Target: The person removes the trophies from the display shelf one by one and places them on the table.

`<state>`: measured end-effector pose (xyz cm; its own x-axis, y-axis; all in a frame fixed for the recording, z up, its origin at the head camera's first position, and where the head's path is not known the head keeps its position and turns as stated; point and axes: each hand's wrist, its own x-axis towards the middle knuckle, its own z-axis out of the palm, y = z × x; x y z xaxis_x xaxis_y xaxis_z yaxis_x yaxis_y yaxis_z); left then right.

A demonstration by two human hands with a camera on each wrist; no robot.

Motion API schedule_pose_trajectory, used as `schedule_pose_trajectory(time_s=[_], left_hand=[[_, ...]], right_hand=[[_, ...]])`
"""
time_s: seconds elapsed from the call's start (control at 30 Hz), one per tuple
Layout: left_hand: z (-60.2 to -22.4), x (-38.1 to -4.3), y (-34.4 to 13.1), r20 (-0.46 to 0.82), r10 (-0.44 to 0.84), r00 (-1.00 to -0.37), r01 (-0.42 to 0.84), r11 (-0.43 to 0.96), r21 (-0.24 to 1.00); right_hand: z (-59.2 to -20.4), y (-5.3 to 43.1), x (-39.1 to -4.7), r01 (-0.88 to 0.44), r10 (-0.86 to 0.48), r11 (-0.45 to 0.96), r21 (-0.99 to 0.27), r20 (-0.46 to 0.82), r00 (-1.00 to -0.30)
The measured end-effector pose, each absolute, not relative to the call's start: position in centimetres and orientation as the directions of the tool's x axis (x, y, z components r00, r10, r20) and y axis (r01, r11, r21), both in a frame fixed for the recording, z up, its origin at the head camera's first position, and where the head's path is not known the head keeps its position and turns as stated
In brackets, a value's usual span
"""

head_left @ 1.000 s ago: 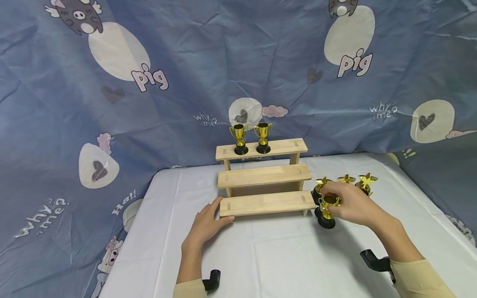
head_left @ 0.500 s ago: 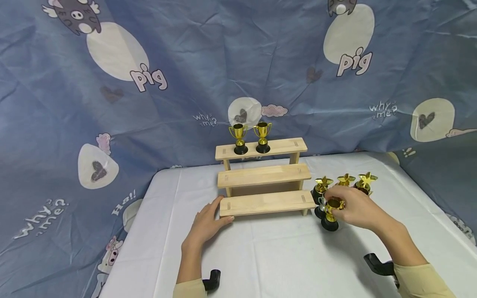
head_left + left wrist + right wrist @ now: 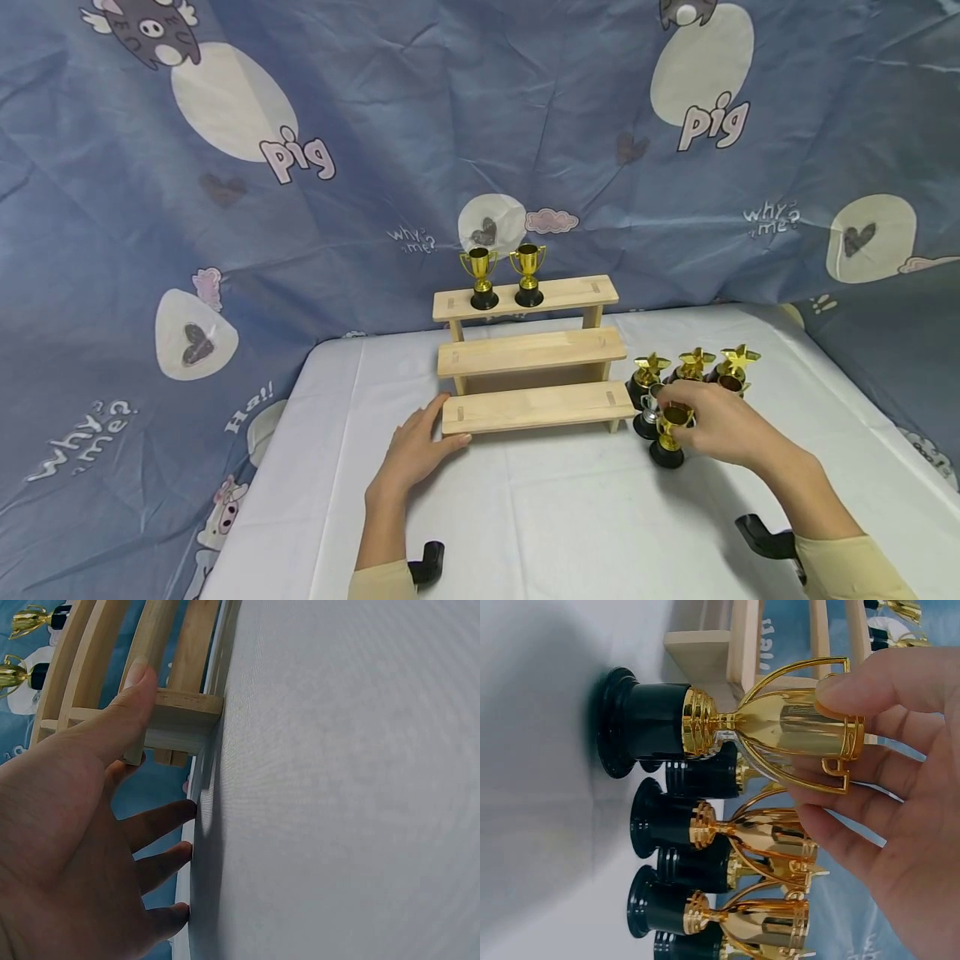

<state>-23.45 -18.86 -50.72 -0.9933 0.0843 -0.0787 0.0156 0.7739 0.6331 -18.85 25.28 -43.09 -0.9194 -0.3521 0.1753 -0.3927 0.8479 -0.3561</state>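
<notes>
My right hand (image 3: 712,421) pinches the bowl of a gold trophy cup (image 3: 799,724), thumb on one side and fingers on the other. The cup is upright over the white table; I cannot tell whether its black base touches the cloth. Right behind it is a silver trophy cup (image 3: 648,417), partly hidden. My left hand (image 3: 411,450) holds the left end of the lowest step of a three-step wooden display rack (image 3: 536,408), thumb at the front edge and index finger at the side. In the left wrist view its other fingers (image 3: 161,866) are spread, tips at the table.
Two gold trophy cups (image 3: 528,271) stand on the rack's top step, towards its left. Several star trophies (image 3: 693,362) stand right of the rack, with more gold cups (image 3: 769,829) among them. A blue patterned cloth (image 3: 375,200) hangs behind the white table (image 3: 555,517).
My right hand and the gold trophy cup have shifted slightly right and nearer to me, uncovering the silver cup and more of the star trophies. My left hand has stayed in place.
</notes>
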Motion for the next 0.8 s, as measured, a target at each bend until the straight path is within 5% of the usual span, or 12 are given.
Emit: schedule_pose_trajectory(time_s=[0.8], left_hand=[[-50.63, -23.4, -18.92, -0.073, 0.087, -0.994, 0.021, 0.77, 0.638]], right_hand=[[-43.33, 25.08, -18.5, -0.338, -0.318, 0.873, -0.352, 0.115, -0.941]])
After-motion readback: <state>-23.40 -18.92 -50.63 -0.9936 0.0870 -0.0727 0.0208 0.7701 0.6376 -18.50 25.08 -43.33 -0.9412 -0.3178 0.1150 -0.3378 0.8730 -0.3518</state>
